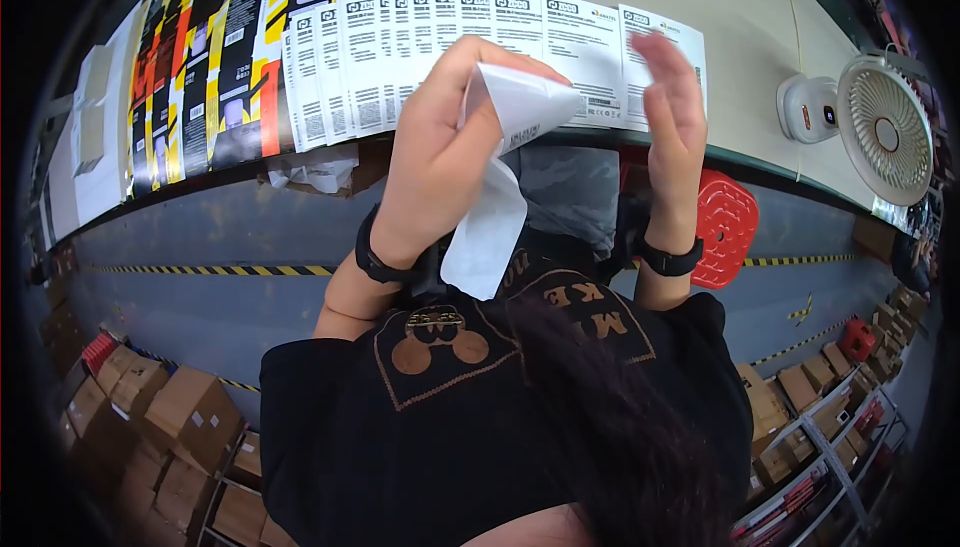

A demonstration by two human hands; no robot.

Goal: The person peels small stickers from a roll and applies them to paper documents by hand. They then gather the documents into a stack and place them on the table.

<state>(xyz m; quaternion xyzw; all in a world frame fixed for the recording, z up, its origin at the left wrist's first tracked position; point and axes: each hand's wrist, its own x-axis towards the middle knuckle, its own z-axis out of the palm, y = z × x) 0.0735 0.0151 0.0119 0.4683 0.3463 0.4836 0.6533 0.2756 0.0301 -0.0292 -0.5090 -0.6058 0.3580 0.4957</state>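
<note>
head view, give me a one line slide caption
Left hand grips a curled white sheet while the open right hand hovers near overlapping printed sheets.

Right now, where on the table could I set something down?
Bare pale tabletop shows between the row of white printed paper sheets and the white rounded device beside the round white fan; another patch lies beyond the sheets. Crowded: the left end, covered with glossy black-and-yellow packaging.

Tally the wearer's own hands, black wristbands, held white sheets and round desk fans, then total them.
Left hand and right hand: 2
Black wristbands: 2
Held white sheet: 1, apparently one curled piece
Round fan: 1
Total: 6
</note>
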